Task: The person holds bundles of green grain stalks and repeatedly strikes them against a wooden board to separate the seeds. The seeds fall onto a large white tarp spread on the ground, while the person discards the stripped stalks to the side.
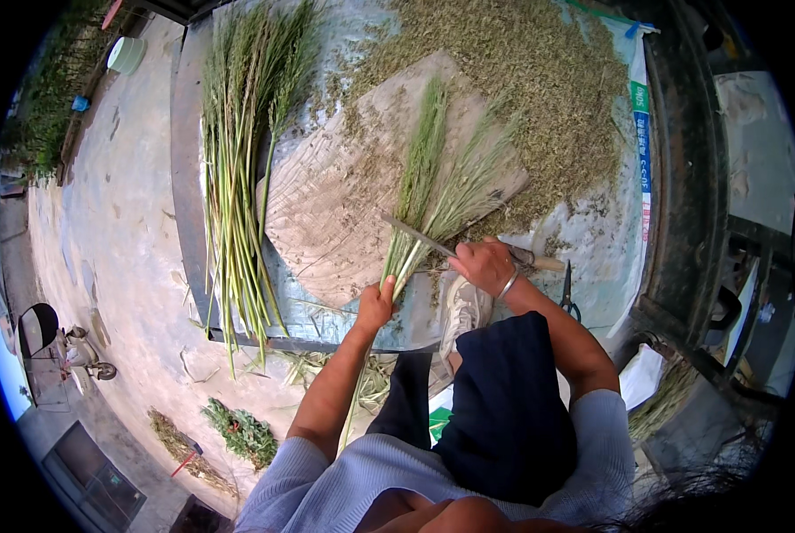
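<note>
My left hand (375, 305) is closed around the lower stems of a small bunch of green, feathery-headed grass stalks (422, 169). Their tops fan out over a worn wooden board (326, 195). In my right hand (484, 265) is a long, narrow metal tool with a wooden handle (547, 263); its straight metal part (415, 233) lies across the stems, above my left hand. Whether that part has a sharp edge is too small to tell. Under the right hand, one of my shoes (465, 311) stands at the board's near edge.
A large bundle of stalks (242, 178) lies on the left of the sheet-covered table. Loose seed heads (540, 98) cover the far right. Black scissors (569, 293) lie right of my right hand. A dark metal frame (691, 178) borders the right side.
</note>
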`<action>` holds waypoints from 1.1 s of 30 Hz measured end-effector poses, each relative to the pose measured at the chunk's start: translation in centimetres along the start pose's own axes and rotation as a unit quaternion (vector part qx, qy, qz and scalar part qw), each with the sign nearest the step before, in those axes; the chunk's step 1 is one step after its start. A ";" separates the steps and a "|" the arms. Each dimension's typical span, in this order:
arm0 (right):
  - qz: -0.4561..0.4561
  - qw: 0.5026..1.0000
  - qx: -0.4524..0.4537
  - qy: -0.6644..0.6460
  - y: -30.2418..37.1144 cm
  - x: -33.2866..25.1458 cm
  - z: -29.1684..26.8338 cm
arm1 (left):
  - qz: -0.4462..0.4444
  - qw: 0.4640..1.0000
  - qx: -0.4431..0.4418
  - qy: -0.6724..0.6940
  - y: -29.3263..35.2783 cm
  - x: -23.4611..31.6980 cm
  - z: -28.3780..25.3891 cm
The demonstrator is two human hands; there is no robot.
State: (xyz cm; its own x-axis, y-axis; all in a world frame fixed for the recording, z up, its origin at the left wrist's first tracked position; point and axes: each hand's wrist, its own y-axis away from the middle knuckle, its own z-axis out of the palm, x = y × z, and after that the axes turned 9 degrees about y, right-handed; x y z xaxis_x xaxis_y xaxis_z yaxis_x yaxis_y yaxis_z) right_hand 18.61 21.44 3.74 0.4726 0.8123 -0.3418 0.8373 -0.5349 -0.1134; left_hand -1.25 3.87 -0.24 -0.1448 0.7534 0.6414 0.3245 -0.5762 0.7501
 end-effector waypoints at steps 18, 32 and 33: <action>0.113 0.983 0.048 0.139 -5.8 7.8 -2.5 | -0.031 0.998 -0.038 0.048 -0.3 1.3 -3.5; 0.040 0.999 -0.006 0.035 0.1 0.5 -1.2 | -0.164 0.954 -0.198 0.156 0.2 2.9 -3.8; 0.040 0.998 -0.009 0.037 0.3 0.9 -1.6 | -0.168 0.945 -0.224 0.169 0.1 2.7 -4.0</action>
State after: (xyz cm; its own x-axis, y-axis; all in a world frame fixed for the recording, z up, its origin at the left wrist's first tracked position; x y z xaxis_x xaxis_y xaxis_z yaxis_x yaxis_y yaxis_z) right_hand 19.78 22.38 4.90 0.5570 0.7819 -0.2799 0.8001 -0.5956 -0.0717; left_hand -5.33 4.58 2.15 -0.4839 0.8174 0.3125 -0.2097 -0.4550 0.8654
